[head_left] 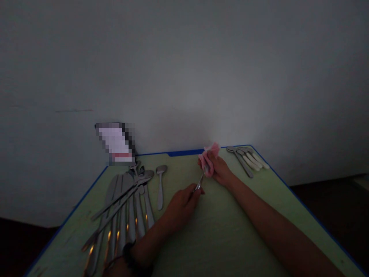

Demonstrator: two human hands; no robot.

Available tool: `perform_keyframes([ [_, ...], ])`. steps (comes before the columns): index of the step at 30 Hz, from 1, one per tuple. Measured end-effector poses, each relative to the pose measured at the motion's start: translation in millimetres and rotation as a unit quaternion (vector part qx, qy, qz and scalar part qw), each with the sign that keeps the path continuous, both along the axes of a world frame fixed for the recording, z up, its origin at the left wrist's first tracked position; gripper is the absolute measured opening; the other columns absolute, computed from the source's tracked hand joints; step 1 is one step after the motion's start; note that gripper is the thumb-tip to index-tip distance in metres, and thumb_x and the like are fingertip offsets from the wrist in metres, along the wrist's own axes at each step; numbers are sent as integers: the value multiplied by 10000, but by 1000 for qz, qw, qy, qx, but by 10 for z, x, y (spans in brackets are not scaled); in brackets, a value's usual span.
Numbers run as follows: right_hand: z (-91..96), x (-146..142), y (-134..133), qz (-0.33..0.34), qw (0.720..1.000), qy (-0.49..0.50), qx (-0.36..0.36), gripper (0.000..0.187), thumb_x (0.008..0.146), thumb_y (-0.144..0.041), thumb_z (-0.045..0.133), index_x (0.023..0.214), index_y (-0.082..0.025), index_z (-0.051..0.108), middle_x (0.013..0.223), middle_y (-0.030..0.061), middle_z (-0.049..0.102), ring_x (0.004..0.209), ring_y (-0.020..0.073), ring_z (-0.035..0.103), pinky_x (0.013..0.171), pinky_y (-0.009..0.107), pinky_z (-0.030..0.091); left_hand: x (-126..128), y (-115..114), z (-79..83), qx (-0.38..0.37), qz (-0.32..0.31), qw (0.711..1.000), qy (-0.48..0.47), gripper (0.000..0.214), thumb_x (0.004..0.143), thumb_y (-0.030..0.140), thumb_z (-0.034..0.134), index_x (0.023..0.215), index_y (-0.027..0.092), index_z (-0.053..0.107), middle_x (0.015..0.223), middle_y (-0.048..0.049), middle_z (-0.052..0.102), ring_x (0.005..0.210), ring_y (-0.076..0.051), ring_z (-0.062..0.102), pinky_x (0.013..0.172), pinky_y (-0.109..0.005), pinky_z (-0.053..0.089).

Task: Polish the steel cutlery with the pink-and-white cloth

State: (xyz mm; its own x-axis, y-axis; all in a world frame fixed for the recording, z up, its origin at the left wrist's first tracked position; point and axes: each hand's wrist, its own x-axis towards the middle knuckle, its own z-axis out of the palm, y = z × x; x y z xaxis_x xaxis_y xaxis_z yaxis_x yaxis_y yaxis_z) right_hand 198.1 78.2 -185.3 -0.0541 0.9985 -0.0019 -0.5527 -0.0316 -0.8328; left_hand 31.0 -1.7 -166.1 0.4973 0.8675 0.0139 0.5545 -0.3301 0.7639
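My left hand (184,202) is closed around the handle of a shiny metal piece of cutlery (201,180), held above the table. The far end of that piece disappears into a crumpled pink cloth (213,149), so its kind is hidden. My right hand (220,169) is closed on the cloth, pinching it around that end. Left of my left hand, a single spoon (160,188) lies by itself. Beside it is a spread of long metal cutlery (131,215), with several handles side by side and some spoons lying across them.
Several spoons, some with white handles (253,161), lie at the table's back right. A phone-like device with a blurred screen (113,140) leans at the back left. The pale green table (219,238) has a blue edge and meets a grey wall (184,77).
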Motion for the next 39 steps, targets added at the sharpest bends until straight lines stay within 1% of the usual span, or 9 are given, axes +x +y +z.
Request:
perform_keyframes([
  [8, -26, -165, -33, -94, 995, 13, -39, 391, 686, -520, 629, 763, -137, 638, 668, 61, 683, 602, 143, 623, 584, 252, 475, 15, 27, 31, -33, 15, 999, -1, 368, 903, 398, 289, 961, 176, 577, 592, 28, 475, 582, -146, 483, 551, -228, 354],
  [15, -104, -405, -113, -81, 993, 50, -73, 320, 722, -460, 615, 810, -153, 640, 707, 75, 689, 645, 164, 631, 556, 263, 460, 1, 32, 30, -29, 6, 999, -21, 346, 892, 379, 308, 925, 161, 574, 713, -14, 578, 655, -167, 523, 620, -253, 391],
  [17, -108, -419, -125, -64, 995, 34, -68, 335, 726, -471, 602, 817, -152, 647, 702, 80, 687, 638, 167, 629, 565, 270, 462, 0, 37, 14, -30, 12, 999, -25, 338, 893, 371, 306, 930, 161, 568, 740, -22, 590, 668, -170, 530, 632, -257, 394],
  [20, -102, -401, -124, -60, 997, 9, -46, 355, 726, -488, 589, 800, -148, 657, 704, 83, 686, 630, 167, 623, 573, 271, 462, 3, 50, -7, -31, 32, 999, -18, 344, 898, 383, 291, 897, 168, 560, 643, 8, 532, 615, -161, 506, 595, -250, 375],
  [23, -104, -343, -94, -96, 995, -24, -17, 372, 736, -498, 566, 781, -142, 662, 716, 81, 686, 625, 160, 617, 571, 264, 459, 7, 56, -18, -34, 37, 999, -16, 343, 899, 407, 286, 843, 182, 539, 572, 42, 449, 562, -144, 467, 551, -238, 342],
  [27, -125, -198, -3, -147, 988, -46, 18, 325, 717, -452, 607, 787, -139, 655, 774, 71, 689, 659, 144, 617, 608, 251, 471, -7, 55, -51, -55, 22, 998, -35, 345, 888, 427, 308, 715, 189, 488, 573, 42, 438, 558, -133, 448, 527, -233, 321],
  [29, -125, -121, 42, -132, 991, -19, 15, 277, 662, -384, 680, 808, -153, 638, 786, 52, 691, 684, 141, 624, 626, 249, 479, -24, 52, -84, -69, 17, 996, -50, 372, 883, 427, 303, 623, 193, 432, 556, 37, 415, 539, -128, 419, 510, -235, 314],
  [33, -85, -43, 63, -43, 998, 43, 0, 302, 605, -291, 739, 852, -173, 611, 806, 34, 693, 704, 139, 635, 599, 237, 484, -48, 38, -129, -92, 31, 992, -82, 414, 892, 429, 251, 554, 206, 339, 510, 44, 333, 486, -117, 340, 473, -240, 283],
  [39, -37, -125, -3, -78, 995, 64, -18, 235, 656, -333, 704, 796, -160, 628, 774, 42, 694, 682, 131, 634, 622, 239, 485, -34, 16, -84, -89, 10, 992, -83, 444, 905, 441, 261, 553, 194, 369, 510, 46, 365, 490, -111, 345, 495, -246, 276],
])
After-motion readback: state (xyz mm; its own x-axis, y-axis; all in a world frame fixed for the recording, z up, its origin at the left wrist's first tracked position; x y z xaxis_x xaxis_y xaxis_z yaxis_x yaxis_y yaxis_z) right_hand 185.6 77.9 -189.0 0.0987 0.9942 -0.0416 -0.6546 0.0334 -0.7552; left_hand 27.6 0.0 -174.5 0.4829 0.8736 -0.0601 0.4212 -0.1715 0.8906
